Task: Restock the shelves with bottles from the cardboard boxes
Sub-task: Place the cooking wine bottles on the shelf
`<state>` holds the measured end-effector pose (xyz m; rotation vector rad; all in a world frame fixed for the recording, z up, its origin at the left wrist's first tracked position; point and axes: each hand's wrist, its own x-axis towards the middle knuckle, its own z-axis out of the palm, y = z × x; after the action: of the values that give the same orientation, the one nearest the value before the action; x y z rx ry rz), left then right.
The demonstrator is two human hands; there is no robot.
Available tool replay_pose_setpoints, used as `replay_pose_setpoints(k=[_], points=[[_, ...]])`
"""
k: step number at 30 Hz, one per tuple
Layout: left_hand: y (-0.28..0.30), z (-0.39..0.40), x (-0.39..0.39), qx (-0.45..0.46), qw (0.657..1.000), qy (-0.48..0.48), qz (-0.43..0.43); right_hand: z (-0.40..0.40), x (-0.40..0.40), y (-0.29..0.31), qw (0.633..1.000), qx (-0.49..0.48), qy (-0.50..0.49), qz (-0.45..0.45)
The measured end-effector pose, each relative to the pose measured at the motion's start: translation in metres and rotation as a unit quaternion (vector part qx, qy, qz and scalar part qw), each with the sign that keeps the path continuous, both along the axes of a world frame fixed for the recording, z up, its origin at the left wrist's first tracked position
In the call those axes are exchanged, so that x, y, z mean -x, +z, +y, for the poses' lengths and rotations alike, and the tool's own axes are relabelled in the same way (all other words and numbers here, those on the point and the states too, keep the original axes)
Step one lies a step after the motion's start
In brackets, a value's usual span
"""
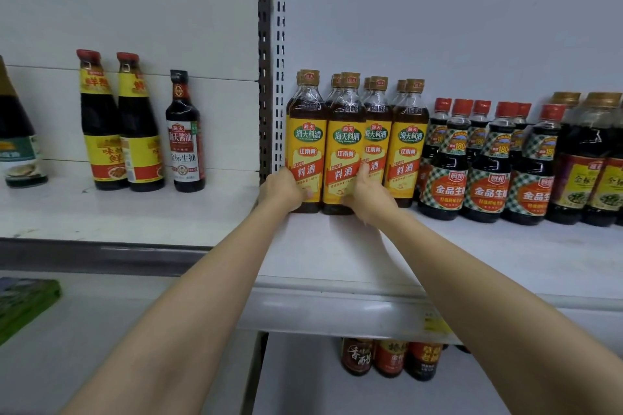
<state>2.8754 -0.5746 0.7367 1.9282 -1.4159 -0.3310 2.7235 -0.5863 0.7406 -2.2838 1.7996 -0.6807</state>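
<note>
On the white shelf (337, 246), each hand's fingers curl round a yellow-labelled bottle: left hand (281, 190), right hand (365, 197).

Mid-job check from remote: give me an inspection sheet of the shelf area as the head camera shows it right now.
Surface: white shelf, front strip bare.
Job's things: yellow-label bottles upright in rows against the left upright; no cardboard box in view.
Clutter: green packet on the lower left ledge.
Hands: left hand grips the leftmost front bottle; right hand grips the next front bottle.
Cables: nothing seen.
Surroundings: red-cap checked-label bottles to the right, three dark sauce bottles on the left bay, more bottles below.
</note>
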Motion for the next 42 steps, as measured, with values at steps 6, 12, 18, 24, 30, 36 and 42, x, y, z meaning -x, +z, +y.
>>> replay_pose_setpoints(k=[6, 12, 18, 24, 30, 36, 42], points=[[0.0, -0.001, -0.003, -0.006, 1.0, -0.004, -0.003, -0.003, -0.002, -0.003, 1.0, 0.007, 0.004, 0.004], [0.002, 0.001, -0.004, -0.005, 1.0, -0.011, 0.02, -0.003, -0.004, -0.002, 1.0, -0.002, -0.001, 0.0], [0.006, 0.011, -0.004, -0.005, 0.997, -0.031, 0.072, 0.007, -0.01, 0.004, 0.999, -0.041, -0.016, -0.024], [0.004, 0.029, -0.007, 0.003, 0.997, -0.058, 0.055, 0.035, -0.006, 0.009, 0.999, 0.015, -0.024, -0.024], [0.001, 0.062, -0.005, 0.013, 0.998, -0.057, 0.003, 0.069, -0.005, 0.005, 1.0, 0.019, 0.002, 0.007], [0.006, 0.11, -0.004, 0.027, 0.999, -0.033, -0.027, 0.106, -0.005, 0.013, 0.995, 0.045, 0.075, 0.047], [0.01, 0.171, 0.008, 0.021, 0.998, 0.026, -0.047, 0.153, -0.005, 0.013, 0.984, 0.047, 0.161, 0.053]])
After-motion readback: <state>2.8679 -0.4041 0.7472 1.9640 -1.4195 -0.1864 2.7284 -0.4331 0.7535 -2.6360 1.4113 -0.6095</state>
